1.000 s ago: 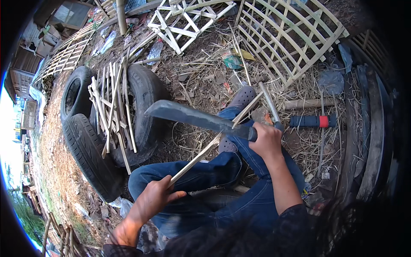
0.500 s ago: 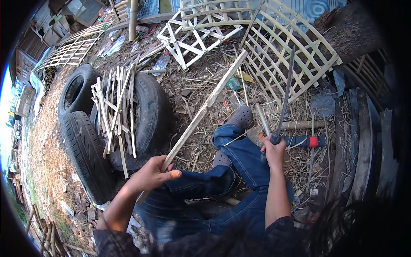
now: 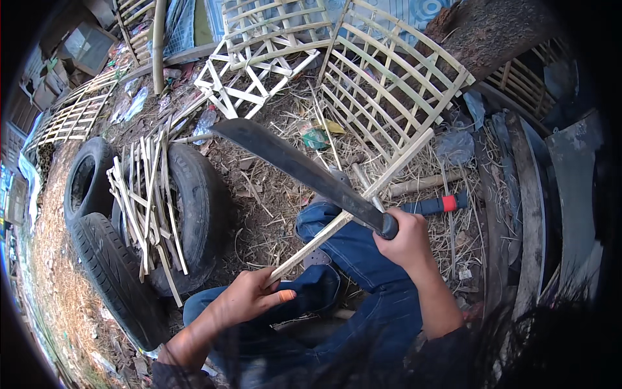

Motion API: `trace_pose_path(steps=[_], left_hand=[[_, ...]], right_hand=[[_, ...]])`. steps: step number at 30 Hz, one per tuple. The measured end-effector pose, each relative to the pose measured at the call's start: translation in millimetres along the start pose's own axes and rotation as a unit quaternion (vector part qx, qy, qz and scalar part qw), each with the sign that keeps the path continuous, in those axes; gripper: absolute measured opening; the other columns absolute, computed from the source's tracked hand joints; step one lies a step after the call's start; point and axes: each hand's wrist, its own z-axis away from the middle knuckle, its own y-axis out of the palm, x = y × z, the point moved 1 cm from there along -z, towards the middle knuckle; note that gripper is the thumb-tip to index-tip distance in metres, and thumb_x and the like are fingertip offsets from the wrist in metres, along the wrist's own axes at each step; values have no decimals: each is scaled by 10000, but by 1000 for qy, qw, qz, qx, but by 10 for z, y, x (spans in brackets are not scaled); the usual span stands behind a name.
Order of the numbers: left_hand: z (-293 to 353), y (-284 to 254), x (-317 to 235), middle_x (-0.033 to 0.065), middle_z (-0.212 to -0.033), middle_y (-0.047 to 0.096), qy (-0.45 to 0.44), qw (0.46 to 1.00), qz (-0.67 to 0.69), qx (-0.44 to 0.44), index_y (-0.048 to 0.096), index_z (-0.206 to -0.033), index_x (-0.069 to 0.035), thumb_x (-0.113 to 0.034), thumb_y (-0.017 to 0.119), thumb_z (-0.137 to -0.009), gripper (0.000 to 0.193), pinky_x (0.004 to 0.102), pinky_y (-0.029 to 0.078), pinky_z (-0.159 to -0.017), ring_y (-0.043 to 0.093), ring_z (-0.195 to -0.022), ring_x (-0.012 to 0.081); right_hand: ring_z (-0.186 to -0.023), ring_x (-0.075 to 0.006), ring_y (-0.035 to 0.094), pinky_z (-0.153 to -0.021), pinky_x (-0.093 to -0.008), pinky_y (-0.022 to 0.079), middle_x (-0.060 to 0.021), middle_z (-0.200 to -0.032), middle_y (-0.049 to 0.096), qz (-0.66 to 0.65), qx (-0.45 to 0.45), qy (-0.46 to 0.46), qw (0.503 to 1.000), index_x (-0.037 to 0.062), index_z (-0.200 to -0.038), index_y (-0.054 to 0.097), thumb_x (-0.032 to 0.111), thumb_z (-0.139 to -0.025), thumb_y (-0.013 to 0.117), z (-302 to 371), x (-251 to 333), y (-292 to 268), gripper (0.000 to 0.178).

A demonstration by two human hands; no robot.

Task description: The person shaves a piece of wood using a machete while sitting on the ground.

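My left hand point(image 3: 253, 299), a band of orange tape on its thumb, is closed around the lower end of a long pale bamboo strip point(image 3: 312, 250). The strip slants up and to the right across my knees. In my right hand point(image 3: 409, 241) is the dark handle of a machete point(image 3: 295, 162). Its broad black blade points up and to the left and crosses over the strip near the handle. Whether blade and strip touch, I cannot tell. Part of the strip is hidden behind the blade.
Several cut strips point(image 3: 150, 194) lie on a tyre point(image 3: 201, 194) at left, beside other tyres point(image 3: 107, 272). Woven bamboo lattices point(image 3: 395, 78) stand ahead. A dark tube with a red band point(image 3: 433, 205) and a metal rod point(image 3: 367, 183) lie by my right hand. Shavings litter the ground.
The machete has swung from pointing upward to lying across the strip, pointing left. The strip has tilted lower toward the right. My view has shifted slightly right.
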Motion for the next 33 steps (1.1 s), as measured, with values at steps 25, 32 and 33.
trace_pose_path(steps=[25,32,33], left_hand=[[418,-392,256,185,-646,587,10,968,-152,-198,516,-828,-9,-334,754,-799,404,458,455,-566,588,-647,415],[357,-356,290,126,-639,569,113,910,-245,-316,494,-793,-51,-294,749,-784,352,421,458,-528,602,-607,340],[330,-340,314,109,-661,566,108,910,-254,-308,500,-801,-54,-293,745,-784,343,418,456,-534,603,-618,323]], right_hand=[[-704,-392,641,-654,-464,501,-183,-694,646,342,-20,14,939,56,-771,645,183,-672,669,-261,-178,-810,163],[-532,-109,503,-526,-325,412,-14,-578,545,106,-145,261,948,-6,-689,585,92,-733,687,138,-908,-1265,148],[-531,-100,493,-519,-322,400,-6,-574,542,73,-144,273,948,4,-678,576,93,-744,684,208,-598,-1148,155]])
